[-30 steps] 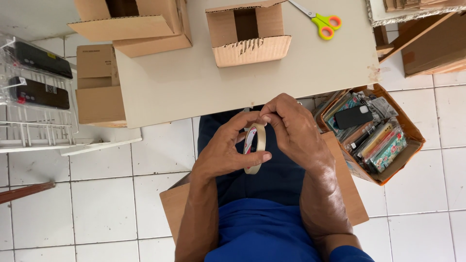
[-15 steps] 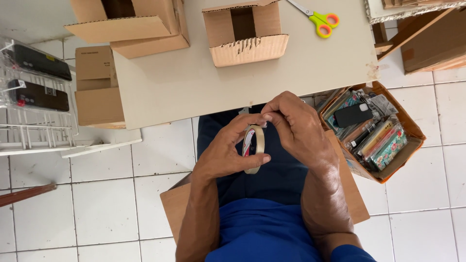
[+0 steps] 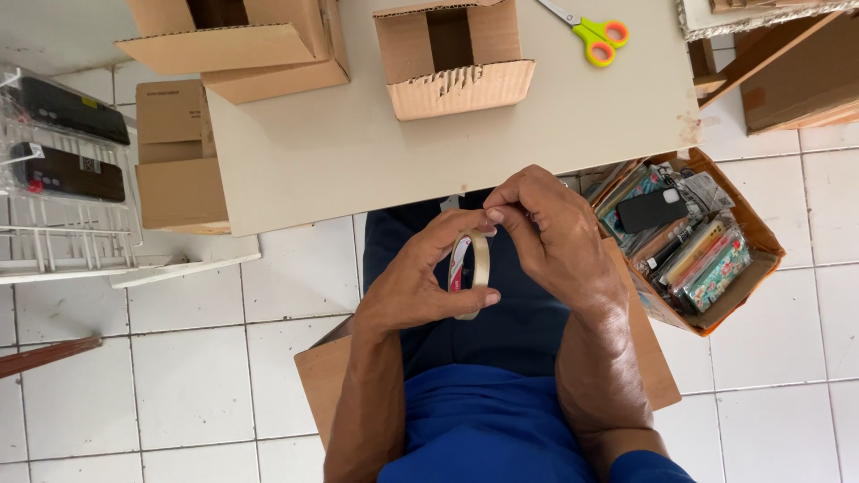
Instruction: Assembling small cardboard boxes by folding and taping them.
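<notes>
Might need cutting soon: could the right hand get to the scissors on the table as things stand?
Probably yes, once freed: the right hand is pinching the tape roll, but bare tabletop lies between it and the scissors.

Yellow-handled scissors (image 3: pixel 595 36) lie on the pale table (image 3: pixel 358 152) beside two open cardboard boxes (image 3: pixel 452 63). On the tiled floor, a box (image 3: pixel 707 241) holds what look like phone cases.

A glossy, translucent plastic tape roll (image 3: pixel 470 273) was seen below the matt, smooth table top (image 3: pixel 358 152). Rough corrugated cardboard formed the open box (image 3: pixel 456 76) upon it; the scissors (image 3: pixel 591 34) had shiny plastic handles.
</notes>
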